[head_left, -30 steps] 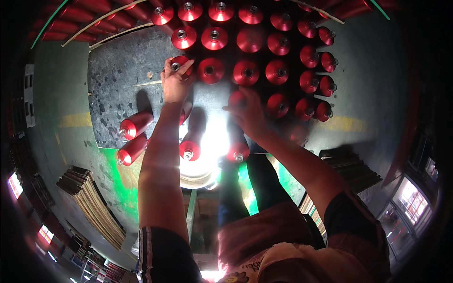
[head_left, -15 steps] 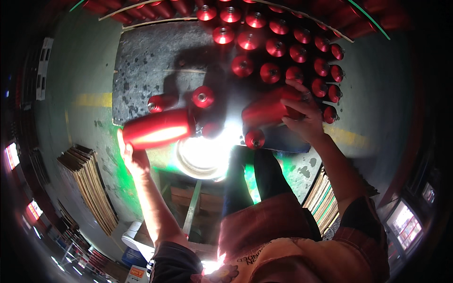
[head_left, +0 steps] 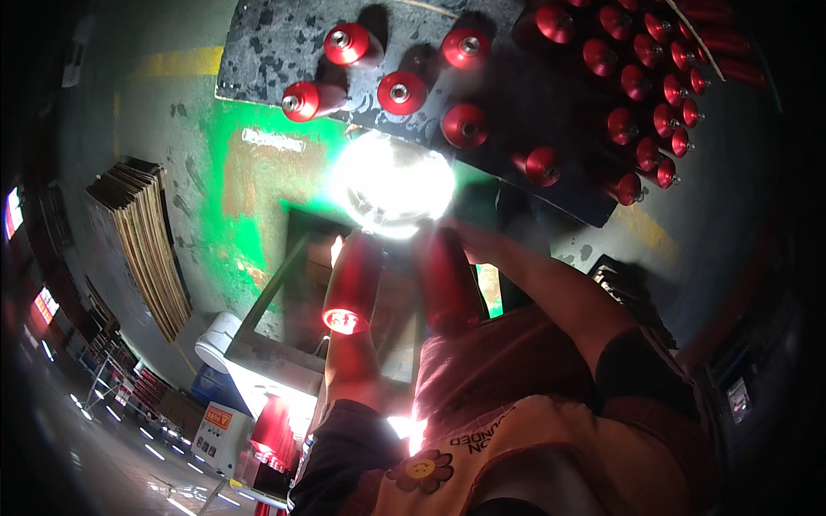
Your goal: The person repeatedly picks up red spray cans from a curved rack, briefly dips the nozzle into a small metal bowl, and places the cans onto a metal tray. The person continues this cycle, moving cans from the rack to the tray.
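Note:
Two red fire extinguisher cylinders are in my hands, close in front of my body. My left hand (head_left: 337,249) is closed round the left cylinder (head_left: 354,279); a few lit fingers show at its side, and its round base end points toward me. The right cylinder (head_left: 447,284) is dark and blurred, with my right hand (head_left: 469,241) closed at its far end, mostly in shadow. Both far ends reach the near rim of a glaring round lamp (head_left: 394,185); the glare hides whether they touch it.
Several red cylinders stand upright on a dark, spotted tabletop (head_left: 267,52), some near its front edge, more at the right. Left on the floor is a stack of flat sheets (head_left: 142,241). A white control box (head_left: 222,439) and another red cylinder (head_left: 273,426) are at lower left.
Both cylinders have come back from the table toward my body, closer together and turned lengthwise. My view has shifted, so the table sits higher and more of the lower left shows.

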Demonstrator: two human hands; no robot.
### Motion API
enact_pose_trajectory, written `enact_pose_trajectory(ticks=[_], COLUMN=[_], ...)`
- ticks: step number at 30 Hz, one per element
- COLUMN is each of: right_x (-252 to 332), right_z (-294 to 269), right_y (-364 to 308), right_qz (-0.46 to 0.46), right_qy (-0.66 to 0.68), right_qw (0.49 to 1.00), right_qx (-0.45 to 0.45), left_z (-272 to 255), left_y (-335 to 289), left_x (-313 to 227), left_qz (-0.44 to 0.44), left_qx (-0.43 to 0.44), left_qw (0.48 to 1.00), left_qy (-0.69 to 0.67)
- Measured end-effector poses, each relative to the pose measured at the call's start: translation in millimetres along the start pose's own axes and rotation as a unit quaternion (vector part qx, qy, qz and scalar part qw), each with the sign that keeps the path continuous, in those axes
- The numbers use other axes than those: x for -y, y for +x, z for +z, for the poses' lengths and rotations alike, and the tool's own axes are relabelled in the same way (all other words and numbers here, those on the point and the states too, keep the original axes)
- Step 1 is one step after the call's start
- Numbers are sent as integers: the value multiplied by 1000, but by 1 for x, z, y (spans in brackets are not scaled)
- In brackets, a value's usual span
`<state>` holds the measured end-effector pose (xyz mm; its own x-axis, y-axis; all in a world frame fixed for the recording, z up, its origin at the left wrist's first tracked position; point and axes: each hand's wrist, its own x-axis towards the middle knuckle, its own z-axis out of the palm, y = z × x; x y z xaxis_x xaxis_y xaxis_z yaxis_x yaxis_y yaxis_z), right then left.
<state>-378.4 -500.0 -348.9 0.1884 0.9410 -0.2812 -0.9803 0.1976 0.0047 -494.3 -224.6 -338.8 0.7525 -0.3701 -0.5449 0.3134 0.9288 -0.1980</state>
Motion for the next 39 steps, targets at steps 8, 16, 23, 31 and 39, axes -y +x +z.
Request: enact_pose_trajectory(ticks=[8,16,23,31,39], right_x=[-50,-54,-66,-61,28], right_z=[-7,15,16,-22,-39], right_y=[45,58,50,-51,-259], right_qz=[-83,-83,49,-226,-287], right_qy=[-10,-50,50,-291,-155], right_qw=[995,995,988,927,887], right_qx=[-54,9,-141,-76,-328], left_z=[-29,-60,-67,-36,83], left_y=[-8,-9,-23,-3,85], left_x=[-13,-24,-18,21,46], left_qz=[-23,-49,-2,-97,208], left_qx=[60,91,-9,12,-166], left_qw=[996,989,989,995,897], left_qy=[-70,-106,-151,-33,354])
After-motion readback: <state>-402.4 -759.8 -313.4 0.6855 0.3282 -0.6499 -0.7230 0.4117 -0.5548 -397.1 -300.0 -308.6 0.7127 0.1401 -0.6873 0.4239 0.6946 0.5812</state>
